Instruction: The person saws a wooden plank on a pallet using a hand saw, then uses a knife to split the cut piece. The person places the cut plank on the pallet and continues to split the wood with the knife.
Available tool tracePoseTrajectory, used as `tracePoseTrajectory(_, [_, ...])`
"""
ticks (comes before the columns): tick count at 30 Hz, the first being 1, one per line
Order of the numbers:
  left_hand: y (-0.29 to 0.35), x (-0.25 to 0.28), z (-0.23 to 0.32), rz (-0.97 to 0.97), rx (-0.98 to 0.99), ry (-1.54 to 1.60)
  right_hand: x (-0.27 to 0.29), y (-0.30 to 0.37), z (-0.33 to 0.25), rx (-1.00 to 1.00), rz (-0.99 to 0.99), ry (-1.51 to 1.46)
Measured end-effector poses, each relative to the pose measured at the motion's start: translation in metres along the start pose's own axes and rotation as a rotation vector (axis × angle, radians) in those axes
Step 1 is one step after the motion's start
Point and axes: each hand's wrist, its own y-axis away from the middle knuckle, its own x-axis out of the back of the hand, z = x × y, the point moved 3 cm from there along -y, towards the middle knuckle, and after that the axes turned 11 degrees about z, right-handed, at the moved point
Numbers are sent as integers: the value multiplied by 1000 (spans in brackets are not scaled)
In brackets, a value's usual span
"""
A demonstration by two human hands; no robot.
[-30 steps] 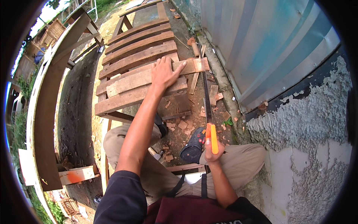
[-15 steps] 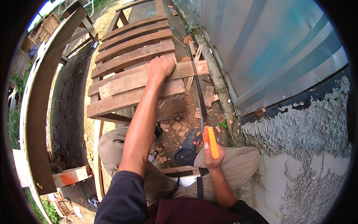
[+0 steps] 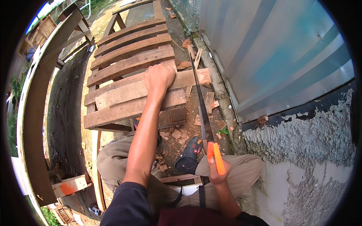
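Observation:
My left hand presses down on a wooden plank that lies across a slatted wooden frame. My right hand grips the orange handle of a handsaw. The saw's long blade runs away from me and crosses the plank's right end, near its cut edge. My legs in tan trousers and a dark shoe are below the frame.
A corrugated metal sheet and a rough grey plastered wall stand close on the right. Wood offcuts and chips litter the dirt under the frame. A curved timber beam runs along the left.
My left hand has closed from a flat spread palm into a tighter grip on the plank. The saw blade has slid along the plank's right end, and my head has leaned closer.

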Motion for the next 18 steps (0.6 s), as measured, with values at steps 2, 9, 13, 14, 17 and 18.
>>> tracePoseTrajectory(2, [-1, -6, 5, 13, -2, 2, -40, -61, -10, 45, 22, 65])
tracePoseTrajectory(9, [-2, -3, -2, -18, 12, -9, -57, -57, -1, 117, 1, 35])
tracePoseTrajectory(13, [0, -4, -2, -18, 44, -16, 16, 44, 31, 158, -39, 154])
tracePoseTrajectory(14, [-1, -5, -2, -15, 47, -19, 24, 56, 40, 159, -49, 207])
tracePoseTrajectory(17, [1, -2, -1, -19, 26, -11, 3, 26, 23, 164, 36, -9])
tracePoseTrajectory(18, [0, -3, 4, -26, 18, -8, -16, -7, 26, 108, 52, -11])
